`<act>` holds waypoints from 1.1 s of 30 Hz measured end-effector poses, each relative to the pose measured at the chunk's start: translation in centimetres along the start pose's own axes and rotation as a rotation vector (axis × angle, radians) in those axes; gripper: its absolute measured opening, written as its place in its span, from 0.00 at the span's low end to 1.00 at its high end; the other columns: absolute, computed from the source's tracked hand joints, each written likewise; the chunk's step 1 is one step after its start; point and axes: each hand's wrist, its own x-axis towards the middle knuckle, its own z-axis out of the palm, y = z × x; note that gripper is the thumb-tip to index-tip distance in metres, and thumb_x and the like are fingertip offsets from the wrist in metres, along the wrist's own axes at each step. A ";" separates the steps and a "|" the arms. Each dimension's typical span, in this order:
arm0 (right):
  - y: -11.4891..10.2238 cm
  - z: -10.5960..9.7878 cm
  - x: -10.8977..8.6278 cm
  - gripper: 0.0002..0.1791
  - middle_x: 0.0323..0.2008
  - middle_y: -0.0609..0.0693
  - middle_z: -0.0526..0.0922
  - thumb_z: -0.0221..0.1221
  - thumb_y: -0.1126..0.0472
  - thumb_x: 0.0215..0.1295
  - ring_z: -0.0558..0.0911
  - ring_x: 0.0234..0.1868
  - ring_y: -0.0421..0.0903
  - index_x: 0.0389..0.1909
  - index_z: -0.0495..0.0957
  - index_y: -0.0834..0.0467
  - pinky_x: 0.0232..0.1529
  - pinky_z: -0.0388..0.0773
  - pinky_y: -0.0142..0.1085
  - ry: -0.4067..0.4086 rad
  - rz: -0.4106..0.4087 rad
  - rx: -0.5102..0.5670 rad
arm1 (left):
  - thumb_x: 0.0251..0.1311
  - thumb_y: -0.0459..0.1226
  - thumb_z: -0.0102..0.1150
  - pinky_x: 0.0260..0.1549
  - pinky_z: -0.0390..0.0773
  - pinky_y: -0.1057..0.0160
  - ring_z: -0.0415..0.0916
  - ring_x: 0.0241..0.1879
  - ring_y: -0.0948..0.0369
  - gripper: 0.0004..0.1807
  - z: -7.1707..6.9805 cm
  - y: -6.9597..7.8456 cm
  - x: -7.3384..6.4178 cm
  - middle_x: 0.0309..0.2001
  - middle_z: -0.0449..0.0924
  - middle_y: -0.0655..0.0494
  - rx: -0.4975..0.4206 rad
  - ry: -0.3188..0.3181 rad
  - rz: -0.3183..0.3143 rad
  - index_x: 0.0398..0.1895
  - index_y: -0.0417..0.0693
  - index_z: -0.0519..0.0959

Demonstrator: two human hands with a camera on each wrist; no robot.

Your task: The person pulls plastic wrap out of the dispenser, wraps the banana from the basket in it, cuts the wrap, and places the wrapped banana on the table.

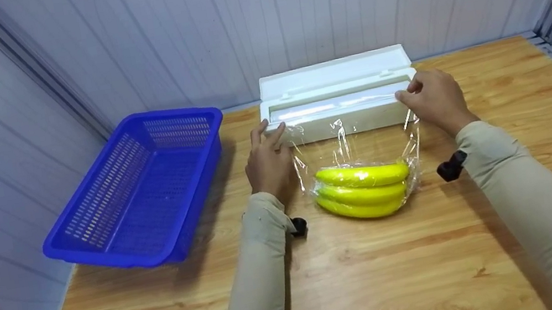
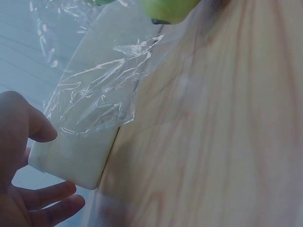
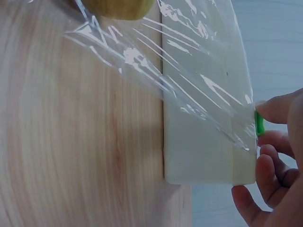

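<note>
A white cling film dispenser [image 1: 281, 137] lies near the back wall, its lid [image 1: 335, 75] raised. Clear cling film [image 1: 342, 139] runs from its front edge down to a bunch of yellow bananas [image 1: 364, 196], which the film covers. My left hand [image 1: 269, 166] holds the dispenser's left end, thumb at the edge and the lower fingers spread in the left wrist view. At the right end, my right hand [image 1: 437, 97] pinches a small green slider [image 3: 259, 124] between thumb and forefinger on the film edge. Its other fingers are bent beside the box end.
A blue perforated basket [image 1: 189, 206] stands on the left of the wooden table [image 1: 386, 277], with nothing seen inside it. Pale panelled walls [image 1: 178, 36] close off the back and both sides.
</note>
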 end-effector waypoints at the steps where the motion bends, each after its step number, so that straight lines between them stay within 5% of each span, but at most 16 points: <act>1: 0.0 0.0 0.0 0.20 0.38 0.66 0.81 0.64 0.51 0.66 0.77 0.41 0.62 0.35 0.79 0.68 0.43 0.71 0.55 0.004 -0.003 0.002 | 0.64 0.36 0.59 0.28 0.75 0.57 0.74 0.26 0.59 0.26 0.0 0.0 0.0 0.73 0.62 0.64 0.000 0.001 0.000 0.64 0.69 0.77; 11: 0.0 -0.3 0.0 0.16 0.35 0.65 0.81 0.62 0.55 0.65 0.78 0.37 0.61 0.31 0.77 0.66 0.39 0.70 0.53 0.025 0.000 0.015 | 0.63 0.34 0.57 0.21 0.71 0.59 0.68 0.20 0.59 0.27 0.1 0.0 0.0 0.73 0.63 0.64 -0.018 0.017 0.019 0.64 0.68 0.78; 33: 0.4 -0.6 0.4 0.12 0.23 0.55 0.73 0.59 0.58 0.62 0.70 0.28 0.54 0.24 0.72 0.60 0.30 0.62 0.44 0.036 0.043 0.006 | 0.63 0.36 0.60 0.25 0.74 0.58 0.72 0.24 0.60 0.26 0.1 -0.1 0.0 0.72 0.64 0.64 -0.010 0.014 0.010 0.64 0.68 0.78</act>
